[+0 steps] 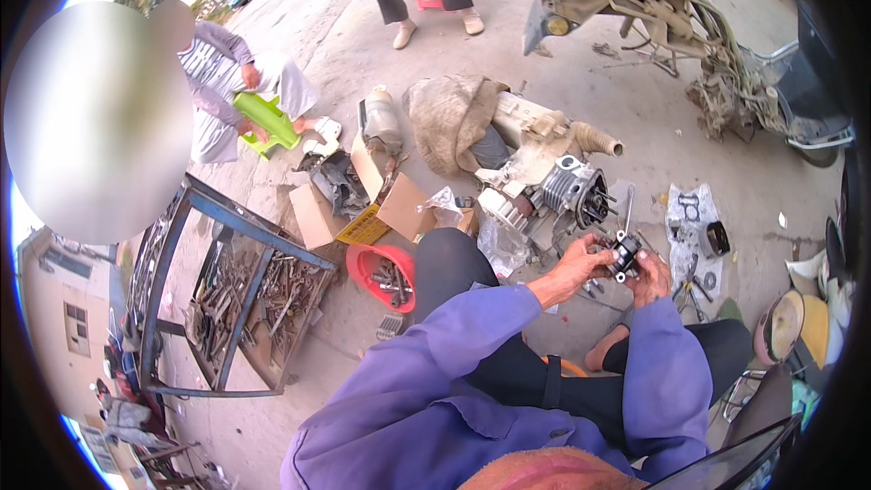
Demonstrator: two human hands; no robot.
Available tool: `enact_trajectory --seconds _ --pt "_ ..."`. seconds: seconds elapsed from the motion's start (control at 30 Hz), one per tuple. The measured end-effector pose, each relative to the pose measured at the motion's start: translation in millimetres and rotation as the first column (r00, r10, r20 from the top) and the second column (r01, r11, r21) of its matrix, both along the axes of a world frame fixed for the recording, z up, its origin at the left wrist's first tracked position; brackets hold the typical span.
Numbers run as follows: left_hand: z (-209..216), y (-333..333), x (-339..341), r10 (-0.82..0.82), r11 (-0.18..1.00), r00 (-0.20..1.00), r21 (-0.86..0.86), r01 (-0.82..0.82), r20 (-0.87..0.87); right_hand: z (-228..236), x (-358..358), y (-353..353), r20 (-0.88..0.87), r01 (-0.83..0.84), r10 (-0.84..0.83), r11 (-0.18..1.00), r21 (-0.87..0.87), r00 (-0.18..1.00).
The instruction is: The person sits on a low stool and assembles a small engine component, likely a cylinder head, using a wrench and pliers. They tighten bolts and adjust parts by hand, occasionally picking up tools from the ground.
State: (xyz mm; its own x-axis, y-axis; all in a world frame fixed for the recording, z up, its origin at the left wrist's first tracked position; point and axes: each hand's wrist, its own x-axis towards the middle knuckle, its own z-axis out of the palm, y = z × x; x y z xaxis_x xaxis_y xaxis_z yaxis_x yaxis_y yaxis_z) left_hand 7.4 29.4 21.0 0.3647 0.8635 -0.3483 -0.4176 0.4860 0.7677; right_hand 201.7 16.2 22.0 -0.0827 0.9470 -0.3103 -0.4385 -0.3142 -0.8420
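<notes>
A small dark metal engine part (624, 255) with bright ring-shaped ends sits between my two hands; I cannot make out its exact kind. The fingers of my left hand (582, 265) close on its left side. From the right, my right hand (651, 278) grips it too. Just beyond lies a dismantled motorcycle engine (535, 141) with a finned cylinder (570, 186) and bare studs. A wrench (628, 207) is on the ground near those studs. To the right, a plastic sheet (680, 229) carries a gasket (689, 207) and a square black part (715, 239).
Pliers (697, 289) lie right of my hands. On the left are a red bowl (358, 263) of metal parts, an open cardboard box (313, 218) and a metal-framed tool tray (213, 209). A stripped motorcycle (708, 36) stands at far right. Two people sit on stools beyond.
</notes>
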Motion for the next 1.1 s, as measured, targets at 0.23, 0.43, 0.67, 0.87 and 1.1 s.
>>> enact_trajectory --seconds 0.23,0.43,0.67,0.87,1.1 --pt "5.1 -15.1 -9.9 0.067 0.995 0.997 -0.071 -0.063 0.050 -1.6 -7.8 -1.7 -0.006 -0.079 0.079 0.997 0.003 0.997" --pt "11.7 -22.3 -9.3 0.077 0.997 0.996 -0.024 -0.076 0.053 7.7 -10.3 -6.2 0.001 -0.068 0.068 0.998 0.002 0.998" --pt "15.2 -30.0 -15.2 0.101 0.995 0.995 -0.026 -0.100 0.013 7.3 -16.2 -7.8 0.026 -0.118 0.119 0.993 -0.007 0.993" --pt "6.1 -27.3 -17.8 0.112 0.992 0.988 -0.064 -0.106 0.107 8.3 -15.2 -6.8 0.042 -0.119 0.119 0.993 -0.002 0.992" --pt "5.7 -18.8 -9.8 0.047 0.998 0.998 -0.031 -0.046 0.033 9.4 -7.9 -6.3 0.099 -0.081 0.082 0.997 -0.011 0.992"
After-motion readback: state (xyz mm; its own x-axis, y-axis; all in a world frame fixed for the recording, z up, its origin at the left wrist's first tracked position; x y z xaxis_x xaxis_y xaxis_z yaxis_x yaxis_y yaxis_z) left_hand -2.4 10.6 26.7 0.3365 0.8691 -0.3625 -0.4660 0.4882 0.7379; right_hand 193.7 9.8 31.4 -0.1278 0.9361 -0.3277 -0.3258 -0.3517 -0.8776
